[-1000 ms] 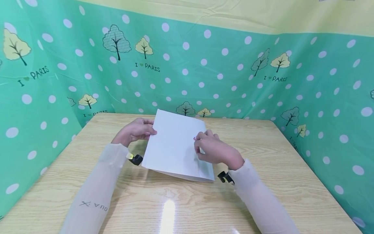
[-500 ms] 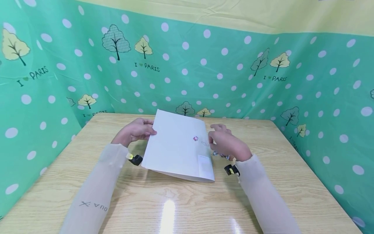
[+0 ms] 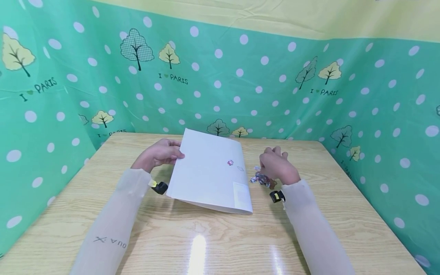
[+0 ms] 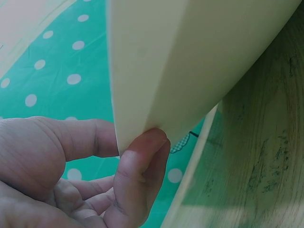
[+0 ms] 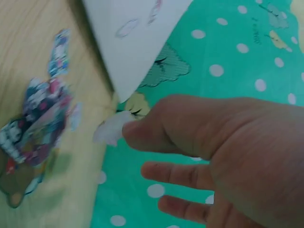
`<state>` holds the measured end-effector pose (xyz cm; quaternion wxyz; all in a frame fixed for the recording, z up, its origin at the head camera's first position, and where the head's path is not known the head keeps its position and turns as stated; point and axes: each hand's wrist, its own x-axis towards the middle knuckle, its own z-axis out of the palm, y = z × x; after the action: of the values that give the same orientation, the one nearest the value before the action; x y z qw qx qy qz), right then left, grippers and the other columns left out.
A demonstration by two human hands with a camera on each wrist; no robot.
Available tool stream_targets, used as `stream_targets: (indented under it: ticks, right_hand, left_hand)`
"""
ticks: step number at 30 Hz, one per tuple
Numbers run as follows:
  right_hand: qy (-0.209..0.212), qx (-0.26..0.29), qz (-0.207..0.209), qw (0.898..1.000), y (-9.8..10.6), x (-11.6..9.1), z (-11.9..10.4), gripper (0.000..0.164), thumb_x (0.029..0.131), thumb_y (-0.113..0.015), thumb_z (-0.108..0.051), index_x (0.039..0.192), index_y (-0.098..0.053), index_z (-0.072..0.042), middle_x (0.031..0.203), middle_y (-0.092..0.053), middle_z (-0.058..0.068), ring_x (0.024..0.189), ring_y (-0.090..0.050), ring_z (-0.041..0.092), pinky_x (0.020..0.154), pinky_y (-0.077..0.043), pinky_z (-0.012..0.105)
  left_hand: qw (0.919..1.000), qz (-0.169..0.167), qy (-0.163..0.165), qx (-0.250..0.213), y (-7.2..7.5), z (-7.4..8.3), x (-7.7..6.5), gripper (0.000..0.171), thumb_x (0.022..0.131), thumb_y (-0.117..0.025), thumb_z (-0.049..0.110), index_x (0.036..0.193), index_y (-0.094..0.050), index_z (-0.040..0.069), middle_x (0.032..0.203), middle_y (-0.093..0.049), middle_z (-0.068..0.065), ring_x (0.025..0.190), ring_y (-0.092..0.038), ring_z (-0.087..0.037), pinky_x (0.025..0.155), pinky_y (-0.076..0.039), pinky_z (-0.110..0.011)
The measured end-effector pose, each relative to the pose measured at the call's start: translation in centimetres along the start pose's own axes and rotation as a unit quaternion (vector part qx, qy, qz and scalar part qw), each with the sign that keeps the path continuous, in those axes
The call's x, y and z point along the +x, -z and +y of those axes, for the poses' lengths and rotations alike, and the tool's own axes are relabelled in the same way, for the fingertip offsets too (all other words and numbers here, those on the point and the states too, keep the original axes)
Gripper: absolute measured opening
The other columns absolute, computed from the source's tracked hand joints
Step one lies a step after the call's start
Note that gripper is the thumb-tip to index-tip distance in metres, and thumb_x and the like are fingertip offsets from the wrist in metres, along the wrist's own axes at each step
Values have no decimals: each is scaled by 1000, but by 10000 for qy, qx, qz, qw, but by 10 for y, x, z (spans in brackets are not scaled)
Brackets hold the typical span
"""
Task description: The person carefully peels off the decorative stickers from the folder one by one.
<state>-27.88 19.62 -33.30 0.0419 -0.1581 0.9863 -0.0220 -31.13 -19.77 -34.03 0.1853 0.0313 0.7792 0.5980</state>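
Note:
A white sheet of card, curved along its near edge like a folder [image 3: 206, 172], leans up from the table. My left hand [image 3: 159, 154] pinches its left edge between thumb and fingers; the left wrist view shows this grip on the card's corner [image 4: 142, 85]. On the card's right part sit a small pink sticker [image 3: 230, 162] and a faint outlined one [image 3: 240, 169]. My right hand [image 3: 278, 168] is to the right of the card, over a loose pile of stickers [image 3: 264, 179]. A small pale sticker [image 5: 114, 128] is pinched at its thumb tip.
The wooden table [image 3: 213, 244] extends to a green polka-dot curtain [image 3: 237, 88] behind and at both sides. A pale rectangular patch [image 3: 242, 195] marks the card's lower right. The sticker pile [image 5: 40, 123] includes a brown piece with a rounded end.
My right hand has moved right, off the card to the sticker pile, uncovering the pink sticker and the outlined one. The left hand and the card have stayed in place.

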Motion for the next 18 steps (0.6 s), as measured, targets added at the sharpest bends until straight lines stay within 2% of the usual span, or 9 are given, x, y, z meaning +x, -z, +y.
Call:
stream_targets:
  ticks: [4,9,18]
  right_hand:
    - [-240,-72,-189,9995,-7,3,7,21,93,-72,-13,73,-65,-14,100,-54,12,108,-37,41,99,-30,70]
    - [-452,-126,-380,9982,-14,7,11,25,93,-70,-15,69,-64,-13,102,-54,14,109,-36,42,98,-31,68]
    - [-331,-86,-734,9967,-18,12,10,25,91,-69,-8,67,-67,-13,92,-56,8,105,-38,38,96,-31,65]
  left_hand:
    - [10000,-32,5,-20,1,-1,1,60,94,-66,-3,148,-40,-8,116,-68,-19,81,-71,-17,70,-59,-27]
    - [9999,-105,-13,-77,2,0,2,60,93,-66,-5,147,-40,-10,108,-70,-15,79,-70,-16,69,-59,-26]
    - [9998,-173,-28,-106,2,1,2,60,92,-65,-5,147,-40,-11,104,-70,-12,77,-70,-16,67,-58,-25]
